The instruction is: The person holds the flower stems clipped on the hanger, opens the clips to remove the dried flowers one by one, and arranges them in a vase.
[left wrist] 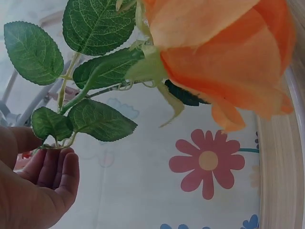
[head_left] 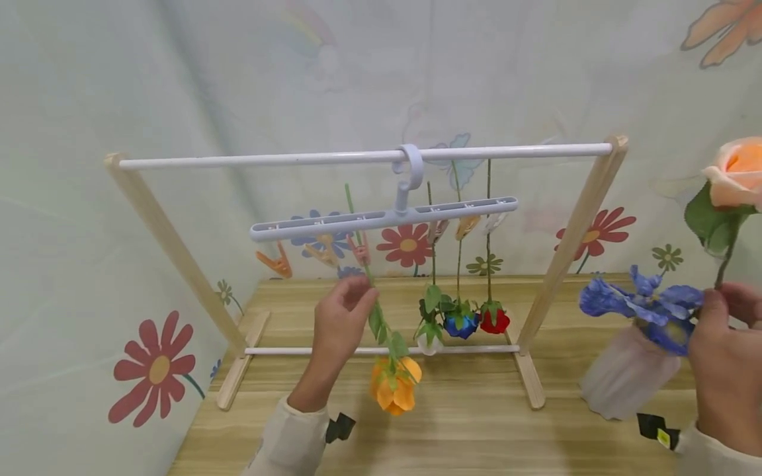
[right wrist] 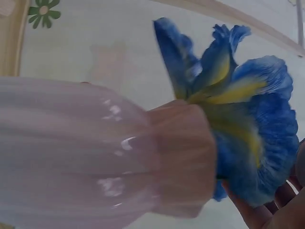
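My left hand [head_left: 345, 311] pinches the stem of an orange rose [head_left: 395, 387] that hangs head down. A pink clip [head_left: 359, 250] on the pale blue hanger [head_left: 381, 216] meets that stem above my fingers. In the left wrist view, the bloom [left wrist: 224, 43] and its leaves [left wrist: 102, 119] are close, partly covering my fingertips. At the right, my right hand [head_left: 729, 357] grips the stem of a peach rose [head_left: 738, 175], bloom up. Beside this hand, a blue iris [head_left: 645, 304] stands in a pale ribbed vase [head_left: 631, 373]; in the right wrist view, fingers [right wrist: 286, 198] show behind its petals.
The hanger hooks over a white rod [head_left: 268, 160] on a wooden stand [head_left: 178, 251]. White [head_left: 430, 342], blue [head_left: 461, 324] and red [head_left: 494, 320] roses hang from its right half. Orange [head_left: 276, 261] and yellow [head_left: 323, 254] clips hang at its left end. Below is a wood-grain table [head_left: 452, 430].
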Demonstrator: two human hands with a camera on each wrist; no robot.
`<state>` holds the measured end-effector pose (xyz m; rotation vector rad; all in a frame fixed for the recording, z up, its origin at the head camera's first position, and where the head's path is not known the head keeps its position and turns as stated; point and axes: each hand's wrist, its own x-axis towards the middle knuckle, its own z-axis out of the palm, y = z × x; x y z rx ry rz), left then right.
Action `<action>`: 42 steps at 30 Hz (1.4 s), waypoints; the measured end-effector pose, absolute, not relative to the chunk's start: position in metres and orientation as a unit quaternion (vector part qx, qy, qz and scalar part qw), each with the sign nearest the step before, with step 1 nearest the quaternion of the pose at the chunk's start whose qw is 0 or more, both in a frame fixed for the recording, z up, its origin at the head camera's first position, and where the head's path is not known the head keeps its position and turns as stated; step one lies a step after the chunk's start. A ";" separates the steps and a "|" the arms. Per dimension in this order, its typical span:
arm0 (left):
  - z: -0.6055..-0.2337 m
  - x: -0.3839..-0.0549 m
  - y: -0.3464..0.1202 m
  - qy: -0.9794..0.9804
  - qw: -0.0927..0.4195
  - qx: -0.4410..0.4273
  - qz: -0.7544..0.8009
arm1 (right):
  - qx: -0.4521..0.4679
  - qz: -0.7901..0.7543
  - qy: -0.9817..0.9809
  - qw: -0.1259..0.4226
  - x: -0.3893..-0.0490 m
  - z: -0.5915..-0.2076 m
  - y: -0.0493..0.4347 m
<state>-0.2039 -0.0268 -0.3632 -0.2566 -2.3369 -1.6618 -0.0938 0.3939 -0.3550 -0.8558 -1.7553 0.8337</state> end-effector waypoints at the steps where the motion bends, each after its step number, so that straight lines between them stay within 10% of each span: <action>1: -0.363 -0.204 -0.027 -0.802 0.129 -0.090 -0.577 | -0.345 0.354 -0.720 0.487 -0.094 -0.359 0.396; 20: -0.361 -0.204 -0.033 -0.743 0.085 -0.092 -0.657 | -0.456 0.380 -0.689 0.416 -0.077 -0.349 0.380; 28: -0.363 -0.206 -0.030 -0.721 0.071 -0.099 -0.682 | -0.301 0.403 -0.676 0.539 -0.083 -0.328 0.341; 42: -0.361 -0.205 -0.034 -0.738 0.086 -0.090 -0.664 | -0.139 0.444 -0.721 0.514 -0.117 -0.315 0.276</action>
